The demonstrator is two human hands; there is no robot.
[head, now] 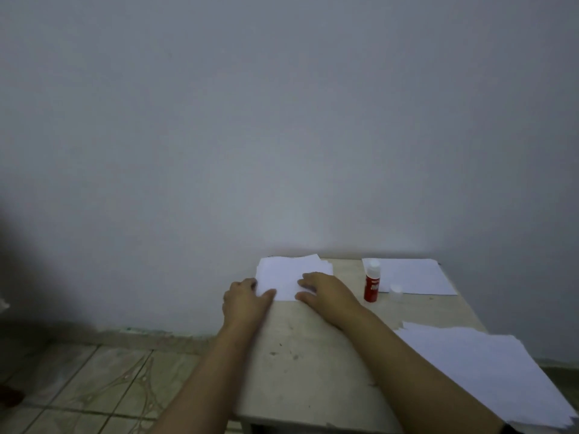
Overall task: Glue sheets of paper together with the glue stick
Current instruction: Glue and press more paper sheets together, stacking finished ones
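My left hand (247,297) and right hand (322,289) lie flat on the paper sheets (291,272) at the bench's (300,339) far corner. I should press hard and rub outward. The glue stick (372,281) stands nearby.

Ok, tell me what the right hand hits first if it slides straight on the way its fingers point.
The right hand already rests on the small paper stack, fingers pointing far-left. Going on, it crosses that stack, then probably meets the wall; depth is unclear.
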